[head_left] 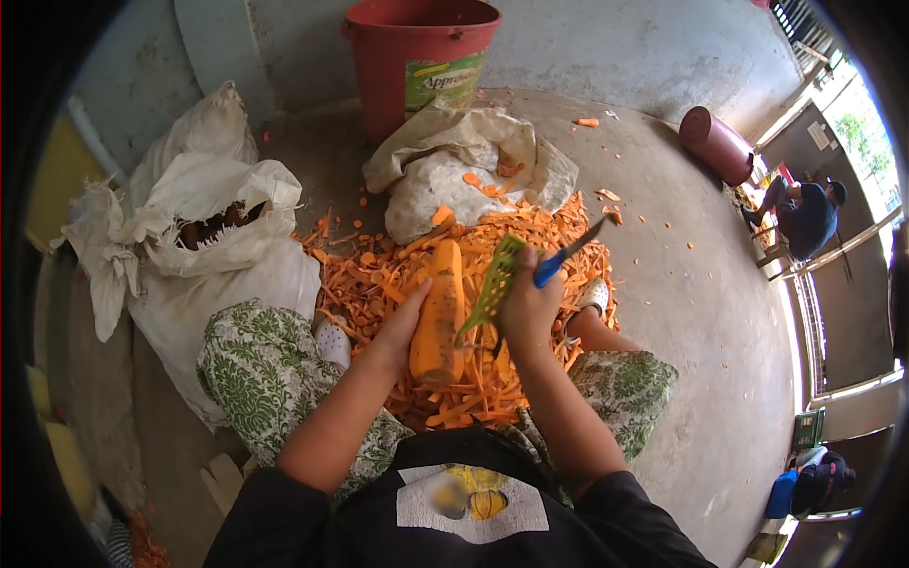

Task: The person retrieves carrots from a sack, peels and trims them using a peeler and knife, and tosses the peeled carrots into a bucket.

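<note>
My left hand [404, 329] is closed around the side of a large, thick carrot [438, 317], which stands nearly upright in front of me with dark marks on its surface. In my right hand [530, 308] are two tools. One is a knife [551, 269] with a blue handle, its blade pointing up and to the right. The other, a flat green tool with rows of holes [493, 284], sits close to the carrot's right side; its exact kind is unclear. Below both hands lies a heap of orange carrot peelings [473, 407].
A white sack [440, 194] lies behind the heap, before a red bucket [379, 85]. More sacks [227, 293] stand at left, one torn open. Peel scraps dot the concrete floor [701, 379]. At far right, a person [814, 222] sits near a tipped red bin [715, 145].
</note>
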A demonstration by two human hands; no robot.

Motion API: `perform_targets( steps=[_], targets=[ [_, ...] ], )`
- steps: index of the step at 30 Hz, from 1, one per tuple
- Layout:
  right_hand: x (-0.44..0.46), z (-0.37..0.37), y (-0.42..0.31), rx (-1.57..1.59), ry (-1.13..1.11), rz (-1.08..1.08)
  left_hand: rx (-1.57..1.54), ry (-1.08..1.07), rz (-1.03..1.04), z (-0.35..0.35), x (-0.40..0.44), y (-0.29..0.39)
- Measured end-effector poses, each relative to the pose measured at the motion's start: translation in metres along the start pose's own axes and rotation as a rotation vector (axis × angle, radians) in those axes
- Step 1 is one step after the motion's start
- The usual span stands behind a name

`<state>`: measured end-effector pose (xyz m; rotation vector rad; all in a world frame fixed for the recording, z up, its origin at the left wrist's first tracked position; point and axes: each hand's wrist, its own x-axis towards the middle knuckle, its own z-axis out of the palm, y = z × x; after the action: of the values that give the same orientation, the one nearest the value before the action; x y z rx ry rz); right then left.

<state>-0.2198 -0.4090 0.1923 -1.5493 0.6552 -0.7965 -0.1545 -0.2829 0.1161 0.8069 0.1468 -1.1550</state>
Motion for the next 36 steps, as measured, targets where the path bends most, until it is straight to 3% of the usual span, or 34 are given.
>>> perform_targets(
  steps=[4, 9, 18, 20, 22, 23, 25, 27, 30, 31, 32, 34, 36],
  targets=[
    [-0.021, 0.015, -0.002, -0.182, -0.016, -0.07, -0.047, -0.073, -0.001, 0.008, -0.006, 0.002],
    [-0.023, 0.018, 0.013, -0.213, -0.063, 0.027, -0.058, -0.074, -0.026, 0.014, -0.011, 0.003],
    [-0.015, 0.026, 0.028, -0.412, -0.051, -0.124, -0.048, -0.104, -0.09, 0.008, -0.013, -0.002],
    [0.015, 0.023, 0.037, -0.466, 0.112, -0.06, 0.061, -0.135, -0.116, 0.007, -0.014, -0.009],
    [0.04, 0.017, 0.048, -0.511, 0.202, -0.136, 0.05, -0.015, -0.129, 0.016, -0.023, -0.012],
    [0.058, 0.012, 0.054, -0.522, 0.256, -0.189, 0.093, -0.073, -0.162, 0.02, -0.028, -0.011],
    [0.103, -0.005, 0.076, -0.525, 0.347, -0.067, 0.155, -0.137, -0.198, 0.025, -0.032, -0.009],
    [0.129, -0.016, 0.082, -0.649, 0.51, -0.151, 0.2, -0.176, -0.199, 0.028, -0.035, -0.012],
    [0.149, -0.031, 0.082, -0.426, 0.562, 0.007, 0.221, -0.178, -0.141, 0.037, -0.04, -0.008],
    [0.153, -0.034, 0.09, -0.211, 0.548, -0.013, 0.164, -0.159, -0.182, 0.033, -0.036, -0.007],
    [0.139, -0.028, 0.069, -0.212, 0.542, -0.014, 0.105, -0.139, -0.222, 0.029, -0.033, -0.007],
    [0.097, -0.015, 0.031, 0.171, 0.279, 0.087, 0.035, -0.223, -0.228, 0.021, -0.027, -0.006],
    [0.067, -0.006, 0.026, 0.112, 0.142, 0.043, -0.074, -0.239, -0.148, 0.019, -0.021, -0.003]
  ],
)
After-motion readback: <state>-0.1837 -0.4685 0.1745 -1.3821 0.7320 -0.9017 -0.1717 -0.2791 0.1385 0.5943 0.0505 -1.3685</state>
